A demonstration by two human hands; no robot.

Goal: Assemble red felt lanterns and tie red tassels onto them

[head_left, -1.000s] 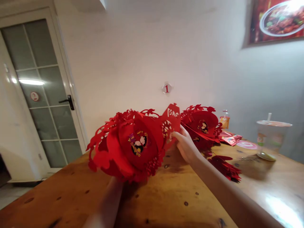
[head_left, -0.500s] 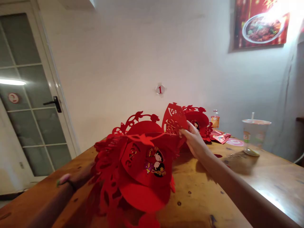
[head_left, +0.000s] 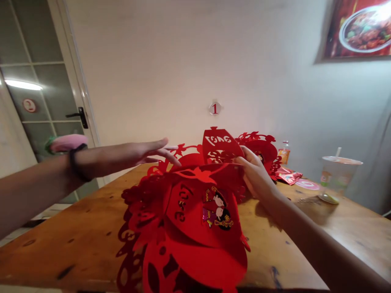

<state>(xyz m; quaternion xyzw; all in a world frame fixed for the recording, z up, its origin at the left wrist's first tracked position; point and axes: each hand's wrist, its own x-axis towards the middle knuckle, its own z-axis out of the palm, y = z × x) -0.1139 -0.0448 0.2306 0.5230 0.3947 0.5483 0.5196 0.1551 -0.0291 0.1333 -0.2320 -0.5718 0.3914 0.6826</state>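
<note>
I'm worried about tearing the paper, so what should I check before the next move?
1. Right hand gripping the raised "love" panel: ok, thumb and fingers close on its edge.
2. Left hand gripping the front red paper decoration: not ok, its fingers are spread.
3. Front decoration free of tears: cannot tell, parts are hidden.
4. Rear red decoration clear of the right hand: cannot tell, they overlap in view.
5. Plastic cup upright, apart from both hands: ok.
</note>
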